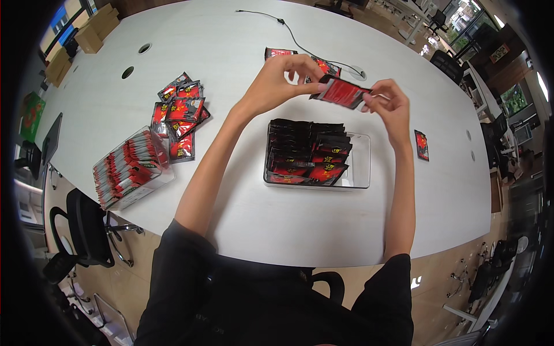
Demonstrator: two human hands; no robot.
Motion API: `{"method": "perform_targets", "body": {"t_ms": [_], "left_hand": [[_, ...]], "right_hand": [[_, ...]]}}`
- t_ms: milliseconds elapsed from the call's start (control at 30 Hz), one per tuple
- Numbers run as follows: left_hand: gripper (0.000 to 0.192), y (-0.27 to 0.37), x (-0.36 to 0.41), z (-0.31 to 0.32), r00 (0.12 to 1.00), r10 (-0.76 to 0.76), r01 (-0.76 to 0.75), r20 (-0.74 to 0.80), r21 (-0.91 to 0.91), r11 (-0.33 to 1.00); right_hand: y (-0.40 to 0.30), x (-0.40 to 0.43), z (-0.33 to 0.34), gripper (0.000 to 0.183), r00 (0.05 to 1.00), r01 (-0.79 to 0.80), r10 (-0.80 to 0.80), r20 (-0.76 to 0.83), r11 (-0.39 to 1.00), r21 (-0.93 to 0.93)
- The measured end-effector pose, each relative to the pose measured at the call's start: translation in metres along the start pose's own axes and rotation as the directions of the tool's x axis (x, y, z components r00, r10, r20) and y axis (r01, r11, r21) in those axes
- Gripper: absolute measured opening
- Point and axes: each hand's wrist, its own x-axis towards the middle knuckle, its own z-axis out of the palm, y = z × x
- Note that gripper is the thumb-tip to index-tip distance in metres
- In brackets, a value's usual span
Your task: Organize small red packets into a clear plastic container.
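Between both hands a red and black foil sachet [342,91] is held up above the table. My left hand [288,78] pinches its left end between thumb and fingers, and my right hand [387,104] grips its right end. Below the hands stands a clear plastic box [361,160], its left and middle parts filled with rows of upright black and red sachets [309,151]; its right end holds none. Behind my left hand lie more sachets, one at the back [280,52] and some partly hidden by the fingers [328,68]. A single sachet [421,145] lies right of my right forearm.
A loose pile of sachets [184,110] lies at the left, beside a tilted clear box [147,190] packed with red and white packets. A thin black cable [298,43] runs across the back to a cable grommet [358,73]. Cardboard boxes [89,38] stand at the far left.
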Motion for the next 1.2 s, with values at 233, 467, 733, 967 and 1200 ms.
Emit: {"method": "perform_targets", "body": {"t_ms": [233, 467, 733, 967, 1200], "left_hand": [[0.016, 0.052, 0.000, -0.008, 0.978, 0.209, -0.205, 0.018, -0.131, 0.970], [0.043, 0.068, -0.002, -0.018, 0.923, 0.363, -0.364, 0.125, -0.016, 0.931], [0.070, 0.078, -0.011, -0.013, 0.968, 0.170, -0.129, 0.182, -0.217, 0.968], [0.057, 0.073, -0.011, -0.012, 0.958, -0.036, 0.030, 0.286, 0.025, 0.999], [0.050, 0.079, -0.013, -0.006, 0.968, 0.215, -0.232, 0.128, 0.136, 0.963]], "right_hand": [[-0.056, -0.008, -0.004, 0.014, 0.951, 0.304, -0.296, -0.085, 0.947, 0.105], [-0.094, -0.027, -0.010, 0.015, 0.919, 0.380, -0.388, -0.067, 0.918, -0.110], [-0.105, -0.035, -0.008, 0.029, 0.930, 0.368, -0.354, 0.103, 0.899, -0.237], [-0.105, -0.033, -0.003, 0.026, 0.936, 0.347, -0.351, 0.033, 0.904, -0.250], [-0.113, -0.028, -0.001, 0.037, 0.839, 0.486, -0.540, 0.065, 0.692, -0.534]]}}
